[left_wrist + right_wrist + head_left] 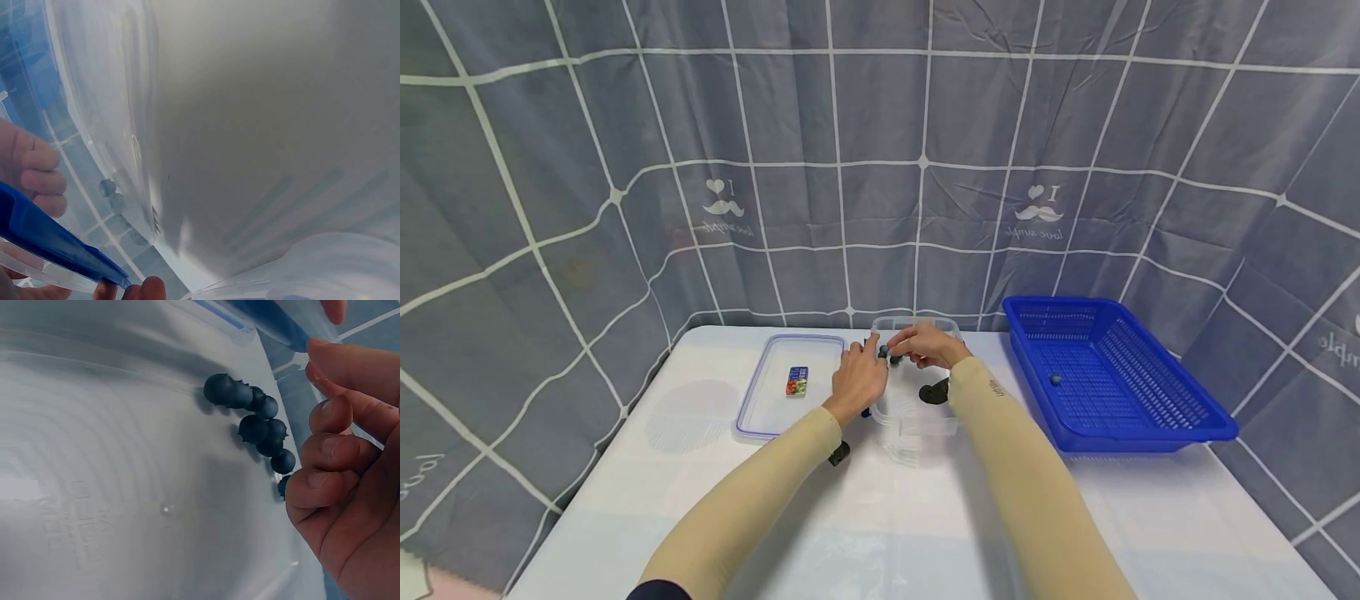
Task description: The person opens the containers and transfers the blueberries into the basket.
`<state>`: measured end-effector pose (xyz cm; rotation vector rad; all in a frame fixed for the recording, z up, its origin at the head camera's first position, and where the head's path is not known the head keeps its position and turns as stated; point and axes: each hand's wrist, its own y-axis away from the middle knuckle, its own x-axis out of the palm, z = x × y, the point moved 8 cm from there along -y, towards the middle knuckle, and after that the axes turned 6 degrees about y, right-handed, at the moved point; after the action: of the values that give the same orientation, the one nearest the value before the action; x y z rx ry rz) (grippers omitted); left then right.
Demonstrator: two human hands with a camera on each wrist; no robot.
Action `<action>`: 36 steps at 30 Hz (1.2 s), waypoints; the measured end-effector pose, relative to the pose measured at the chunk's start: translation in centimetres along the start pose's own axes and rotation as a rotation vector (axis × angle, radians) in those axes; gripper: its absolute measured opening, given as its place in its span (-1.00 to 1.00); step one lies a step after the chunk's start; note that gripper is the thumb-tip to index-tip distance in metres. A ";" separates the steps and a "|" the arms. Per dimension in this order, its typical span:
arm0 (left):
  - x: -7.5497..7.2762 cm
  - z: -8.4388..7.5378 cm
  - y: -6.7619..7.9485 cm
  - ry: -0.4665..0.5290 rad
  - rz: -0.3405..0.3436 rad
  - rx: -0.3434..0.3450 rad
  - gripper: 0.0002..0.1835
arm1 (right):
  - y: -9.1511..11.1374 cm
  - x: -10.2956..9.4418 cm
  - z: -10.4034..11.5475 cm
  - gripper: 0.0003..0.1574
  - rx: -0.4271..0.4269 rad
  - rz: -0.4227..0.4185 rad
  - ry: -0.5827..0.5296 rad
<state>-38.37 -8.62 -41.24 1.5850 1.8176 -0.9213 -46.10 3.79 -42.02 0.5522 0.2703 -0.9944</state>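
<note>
Both hands meet over the far left part of a clear plastic container [917, 412]. A long, narrow piece of blue plastic [56, 240] tapers toward the fingers; its exact kind cannot be told. My left hand [859, 377] has fingertips on either side of its thin end. The thumb and forefinger of my right hand [350, 462] pinch at the end of the blue piece, while the other fingers curl toward the palm. Several blueberries [253, 428] lie clustered on the container floor beneath the right hand.
Left of the container, a clear lid [767, 412] with a purple-blue edge bears a small colourful packet [797, 382]. A blue slotted basket [1150, 435] stands to the right with one blueberry [1056, 379] in it. A grey checked curtain [880, 200] hangs behind the white table [700, 492].
</note>
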 end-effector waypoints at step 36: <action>0.0 -0.1 -0.1 0.002 -0.006 0.011 -0.44 | -1.9 1.7 -4.0 -0.71 0.100 -0.057 0.003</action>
<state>-38.47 -8.61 -41.15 1.5885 1.8220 -0.9338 -46.72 3.96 -46.70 0.6400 0.2408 -1.0671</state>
